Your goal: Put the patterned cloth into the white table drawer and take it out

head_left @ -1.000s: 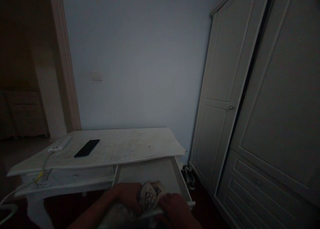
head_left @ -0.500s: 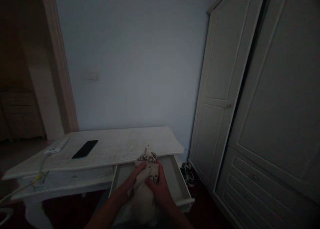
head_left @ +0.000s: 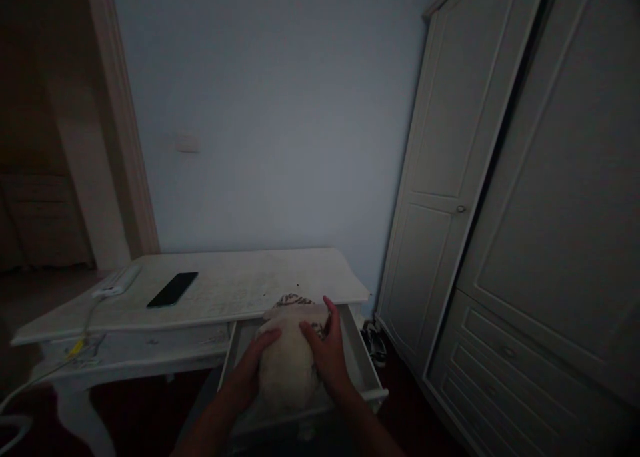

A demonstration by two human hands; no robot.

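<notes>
A soft beige cloth bundle (head_left: pixel 287 370) with a dark pattern at its far end is between my hands, over the pulled-out drawer (head_left: pixel 370 370). Its exact kind is hard to make out in the dim light. My left hand (head_left: pixel 250 370) grips its left side, thumb on top and the other fingers hidden beneath. On the right, my right hand (head_left: pixel 327 357) holds the patterned edge between thumb and fingers, with one finger raised.
The drawer belongs to a worn white desk (head_left: pixel 240 270). A dark phone (head_left: pixel 173 290) and a white power strip (head_left: pixel 119 280) with a cord lie on its left part. Shoes (head_left: pixel 374 344) stand on the floor between desk and wardrobe (head_left: pixel 430 257).
The cloth bundle has gone from narrow and bunched to wider and flatter. My hands have moved apart on it, and my right hand's fingers have spread. The view has shifted slightly.
</notes>
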